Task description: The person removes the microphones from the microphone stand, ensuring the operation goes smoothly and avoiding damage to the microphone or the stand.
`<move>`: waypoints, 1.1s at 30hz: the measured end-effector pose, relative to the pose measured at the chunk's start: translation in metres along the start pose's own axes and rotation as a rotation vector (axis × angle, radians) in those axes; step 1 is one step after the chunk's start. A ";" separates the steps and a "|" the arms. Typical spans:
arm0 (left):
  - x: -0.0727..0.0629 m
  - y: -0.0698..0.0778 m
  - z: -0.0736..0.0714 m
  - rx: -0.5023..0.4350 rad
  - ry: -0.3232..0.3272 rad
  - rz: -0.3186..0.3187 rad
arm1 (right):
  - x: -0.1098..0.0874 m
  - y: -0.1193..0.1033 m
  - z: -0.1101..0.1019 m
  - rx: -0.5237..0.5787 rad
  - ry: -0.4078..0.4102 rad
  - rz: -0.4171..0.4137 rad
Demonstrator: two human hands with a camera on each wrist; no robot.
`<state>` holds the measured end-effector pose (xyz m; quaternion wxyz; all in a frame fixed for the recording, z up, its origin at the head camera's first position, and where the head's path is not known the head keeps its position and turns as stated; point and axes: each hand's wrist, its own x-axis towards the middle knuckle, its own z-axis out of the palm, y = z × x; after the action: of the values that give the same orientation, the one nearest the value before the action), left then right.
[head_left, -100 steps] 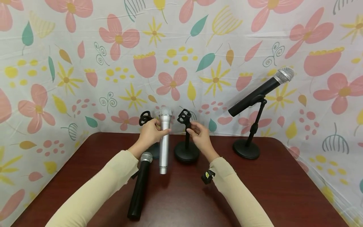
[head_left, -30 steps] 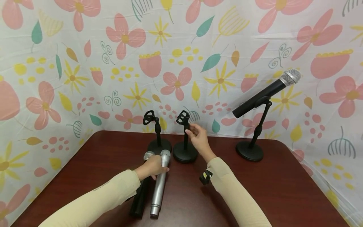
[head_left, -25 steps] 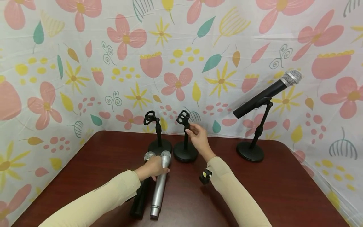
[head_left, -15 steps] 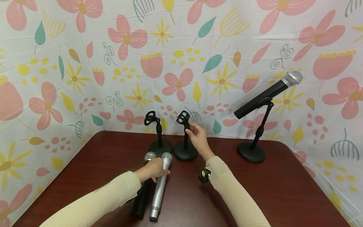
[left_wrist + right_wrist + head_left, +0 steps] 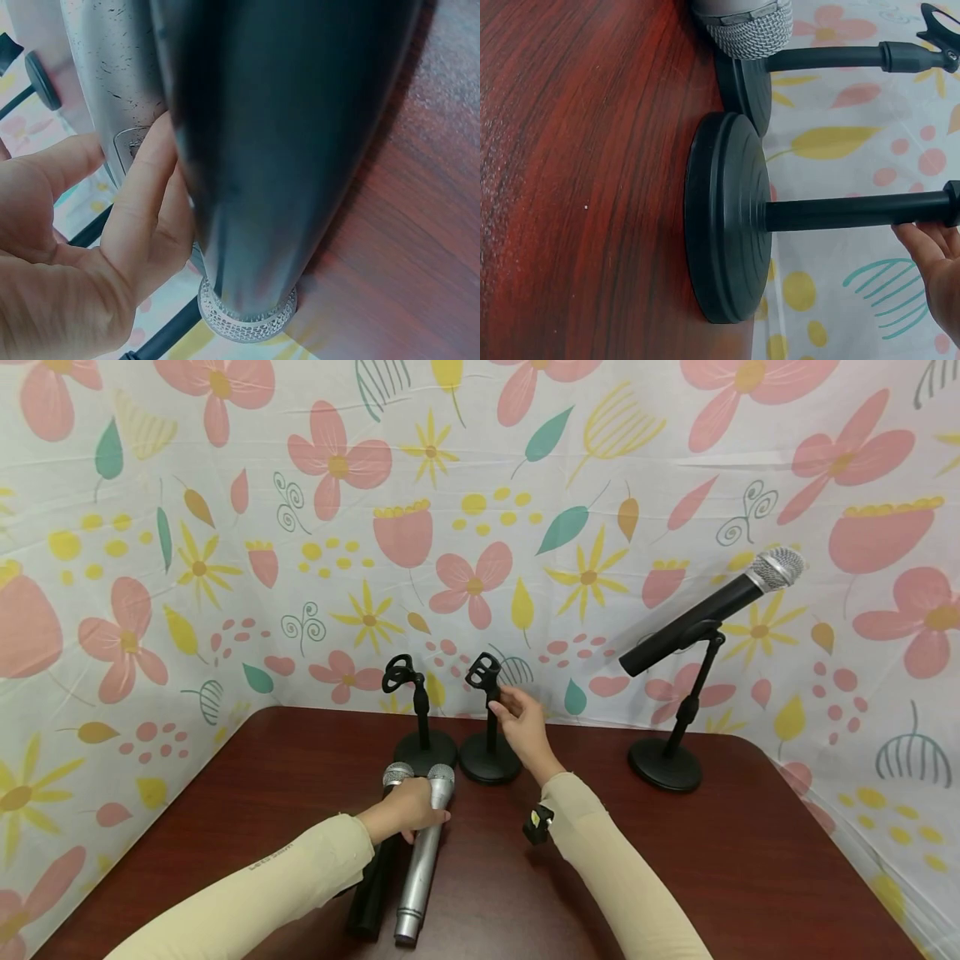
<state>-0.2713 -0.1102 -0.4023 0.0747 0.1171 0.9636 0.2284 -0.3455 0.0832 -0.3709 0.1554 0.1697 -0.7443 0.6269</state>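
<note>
My left hand (image 5: 408, 804) grips a silver microphone (image 5: 422, 877) near its mesh head, thumb on its right side. It slants along the table just right of a black microphone (image 5: 370, 893) with a silver head. In the left wrist view the fingers reach between the silver body (image 5: 112, 67) and the black microphone (image 5: 277, 142), fingertips right at both. My right hand (image 5: 527, 731) pinches the stem of a black desktop microphone stand (image 5: 491, 768), just below its unfilled clip (image 5: 483, 670). The stand's round base (image 5: 727, 225) sits on the table in the right wrist view.
A second stand (image 5: 423, 747) with an unfilled clip stands close on the left. At the right, another stand (image 5: 666, 764) carries a tilted black microphone (image 5: 697, 618). A flowered cloth (image 5: 480, 527) hangs behind the dark red table (image 5: 675, 877).
The silver microphone, earlier held up before the left stand, has come down toward the front beside the black microphone. My right hand stays at the stem. Little differs over the last second.
</note>
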 end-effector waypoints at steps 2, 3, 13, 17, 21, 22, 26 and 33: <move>0.000 0.001 0.000 0.003 -0.004 -0.002 | 0.001 0.001 0.000 0.007 -0.004 -0.005; -0.001 0.001 0.000 0.005 -0.006 -0.001 | 0.001 0.001 0.000 0.008 -0.006 -0.007; -0.002 0.001 -0.001 0.028 0.007 0.010 | 0.009 0.014 -0.003 0.006 -0.022 0.029; -0.002 0.001 0.000 0.042 0.007 0.015 | 0.015 0.033 -0.001 -0.003 -0.012 0.034; -0.003 0.000 0.000 0.040 0.003 0.014 | 0.014 0.035 -0.001 -0.072 -0.026 0.006; -0.003 0.000 0.000 0.043 0.006 0.014 | 0.014 0.035 -0.002 -0.095 -0.038 -0.005; -0.004 0.000 -0.001 0.035 0.017 0.019 | 0.009 0.029 -0.008 -0.202 -0.089 -0.048; -0.005 0.001 -0.002 0.026 0.013 0.036 | 0.001 0.026 -0.026 -0.279 -0.140 -0.065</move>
<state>-0.2666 -0.1113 -0.3993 0.0628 0.1340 0.9646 0.2181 -0.3575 0.1125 -0.3893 0.1453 0.2139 -0.8273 0.4988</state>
